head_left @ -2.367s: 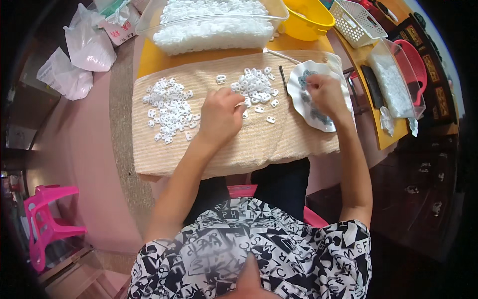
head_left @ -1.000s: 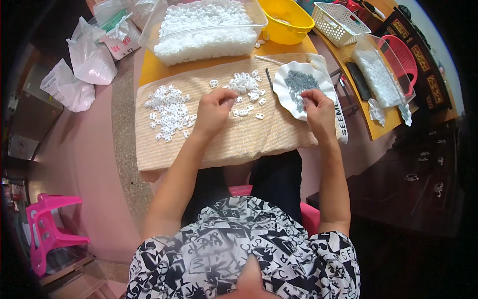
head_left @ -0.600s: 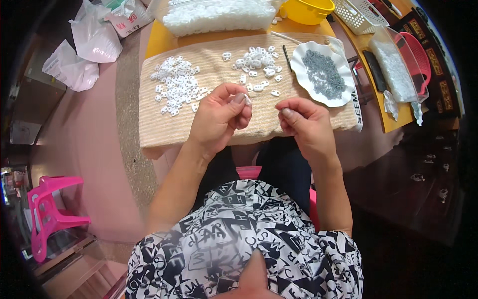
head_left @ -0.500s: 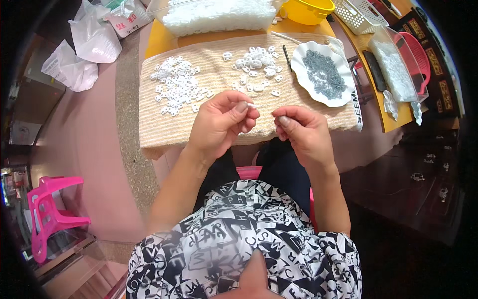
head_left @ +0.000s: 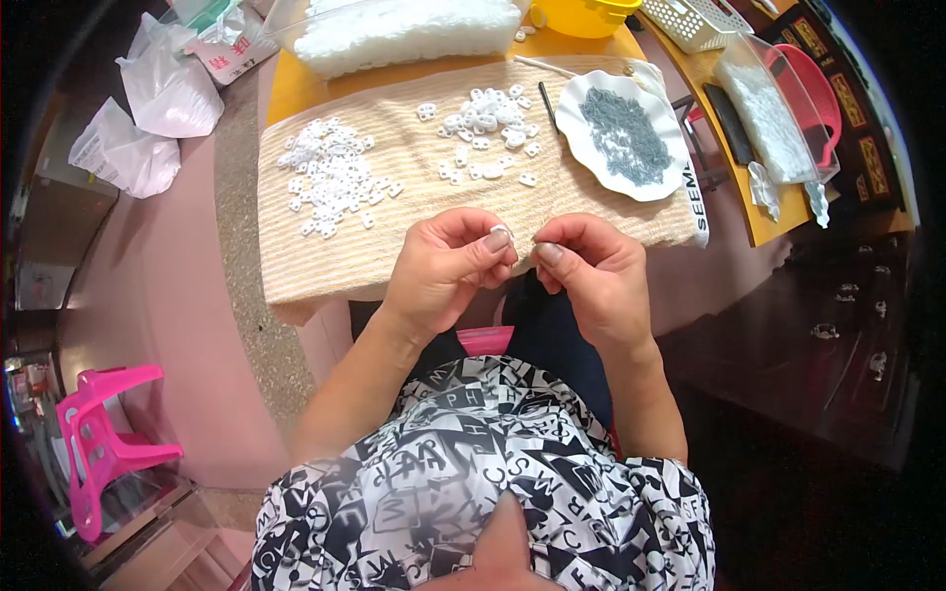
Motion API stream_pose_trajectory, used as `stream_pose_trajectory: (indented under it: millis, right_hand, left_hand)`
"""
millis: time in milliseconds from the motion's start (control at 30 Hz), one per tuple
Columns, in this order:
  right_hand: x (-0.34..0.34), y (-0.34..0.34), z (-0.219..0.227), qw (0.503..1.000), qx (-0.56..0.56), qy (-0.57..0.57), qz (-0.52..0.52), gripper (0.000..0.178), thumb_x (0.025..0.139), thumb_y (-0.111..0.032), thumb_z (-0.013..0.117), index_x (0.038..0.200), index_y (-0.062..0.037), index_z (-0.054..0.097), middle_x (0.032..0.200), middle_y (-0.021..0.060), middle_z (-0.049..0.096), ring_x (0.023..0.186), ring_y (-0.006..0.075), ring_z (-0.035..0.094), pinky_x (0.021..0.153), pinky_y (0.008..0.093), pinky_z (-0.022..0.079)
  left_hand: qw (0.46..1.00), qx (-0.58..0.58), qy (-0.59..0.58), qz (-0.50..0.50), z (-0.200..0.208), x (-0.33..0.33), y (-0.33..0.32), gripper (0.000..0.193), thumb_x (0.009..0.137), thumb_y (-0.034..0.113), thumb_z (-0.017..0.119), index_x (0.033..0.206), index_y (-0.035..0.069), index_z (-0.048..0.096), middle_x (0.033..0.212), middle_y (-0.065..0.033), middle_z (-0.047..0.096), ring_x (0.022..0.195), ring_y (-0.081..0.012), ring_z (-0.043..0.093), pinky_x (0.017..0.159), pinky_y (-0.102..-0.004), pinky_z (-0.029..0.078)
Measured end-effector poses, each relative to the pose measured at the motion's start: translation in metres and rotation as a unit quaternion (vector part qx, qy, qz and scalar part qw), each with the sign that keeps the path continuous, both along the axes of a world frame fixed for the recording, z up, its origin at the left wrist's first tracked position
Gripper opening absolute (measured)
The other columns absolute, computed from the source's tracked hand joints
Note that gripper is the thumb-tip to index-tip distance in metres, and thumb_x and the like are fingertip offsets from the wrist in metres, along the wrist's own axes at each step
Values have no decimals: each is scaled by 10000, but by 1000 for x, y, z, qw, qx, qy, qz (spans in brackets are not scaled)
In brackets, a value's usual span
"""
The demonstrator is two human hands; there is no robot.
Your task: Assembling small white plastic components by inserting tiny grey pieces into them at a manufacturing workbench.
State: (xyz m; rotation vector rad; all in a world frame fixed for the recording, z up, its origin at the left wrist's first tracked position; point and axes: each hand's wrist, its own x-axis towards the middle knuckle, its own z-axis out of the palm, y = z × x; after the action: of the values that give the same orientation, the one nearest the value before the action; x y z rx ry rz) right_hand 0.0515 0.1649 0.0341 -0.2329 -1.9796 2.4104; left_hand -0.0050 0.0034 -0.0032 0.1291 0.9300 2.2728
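Observation:
My left hand [head_left: 439, 264] is closed in a pinch on a small white plastic piece [head_left: 502, 230], held just past the table's near edge. Close beside it, almost touching, my right hand [head_left: 599, 271] has thumb and forefinger pressed together. Whatever is between those fingertips is too small to make out. Beyond my hands, a large pile of small two-holed white pieces [head_left: 335, 182] lies on the left of a striped cloth [head_left: 296, 271], and a looser pile of white pieces [head_left: 488, 113] lies in the middle. A scalloped white plate [head_left: 571, 126] holds many thin grey bits [head_left: 628, 138].
Behind the cloth stand a clear tub of white pieces [head_left: 414, 34] and a yellow basin [head_left: 586, 18]. A dark pen [head_left: 548, 103] and a white stick [head_left: 544, 66] lie near the plate. White bags [head_left: 168, 89] sit at left, above a pink stool [head_left: 103, 433]. Another tub [head_left: 769, 118] stands right.
My hands have come closer together, the right fingertips moving left toward the white piece. The whole view has shifted slightly, so the table sits a little further left and higher.

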Motion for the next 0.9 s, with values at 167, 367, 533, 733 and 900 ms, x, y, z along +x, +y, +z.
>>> stream_pose_trajectory:
  millis: [167,367,533,733,900]
  right_hand:
    - [2,1,-1,1000,-29,-3,7,113,817,-8,543,920,33,567,737,49,573,630,89,515,561,204,415]
    - [3,1,-3,1000,0,11,-8,97,812,-18,548,881,30,597,751,15,591,656,53,531,594,179,431]
    - [3,1,-1,999,16,35,-6,119,795,-5,568,900,37,606,788,33,609,706,65,561,638,186,454]
    - [5,-1,1,998,42,28,-48,194,770,11,598,963,34,595,799,52,619,688,79,564,608,191,450]
    - [6,-1,1,997,52,30,-46,234,761,7,617,991,29,581,790,60,621,669,85,562,581,188,439]
  left_hand:
    - [1000,-12,-6,-17,1,4,4,109,814,67,586,890,-10,576,760,-77,610,647,-115,575,580,-214,476]
    - [999,-20,0,-32,8,10,7,122,814,56,583,905,-24,574,766,-88,607,636,-112,575,554,-201,470]
    - [999,-29,-2,-26,11,13,9,132,811,46,572,920,-28,566,764,-97,601,615,-120,569,542,-197,459]
    - [996,-75,39,0,10,16,9,137,806,37,577,917,-43,575,766,-106,608,621,-120,568,543,-197,459]
    - [989,-120,84,23,10,17,10,134,800,32,585,904,-53,584,764,-112,612,627,-119,566,547,-200,463]
